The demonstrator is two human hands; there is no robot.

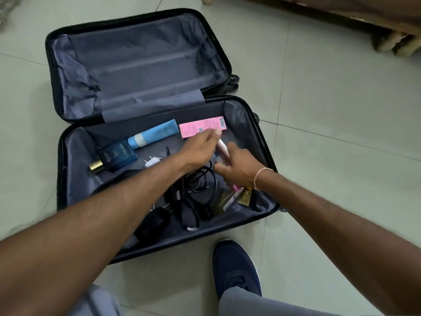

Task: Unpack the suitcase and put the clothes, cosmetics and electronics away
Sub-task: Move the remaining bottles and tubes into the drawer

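A black suitcase lies open on the tiled floor, and its grey-lined lid half holds nothing. In the near half lie a pink box, a blue tube, a blue perfume bottle with a gold cap, a white plug, tangled black cables and a black pouch. My left hand stretches out with its fingertips at the pink box's near edge. My right hand pinches a pale pink tube between thumb and forefinger; both hands are blurred.
Gold and pink sachets lie under my right wrist in the case's near right corner. My blue shoe stands just in front of the case. Wooden furniture sits on pale feet at the top right, with tiled floor around.
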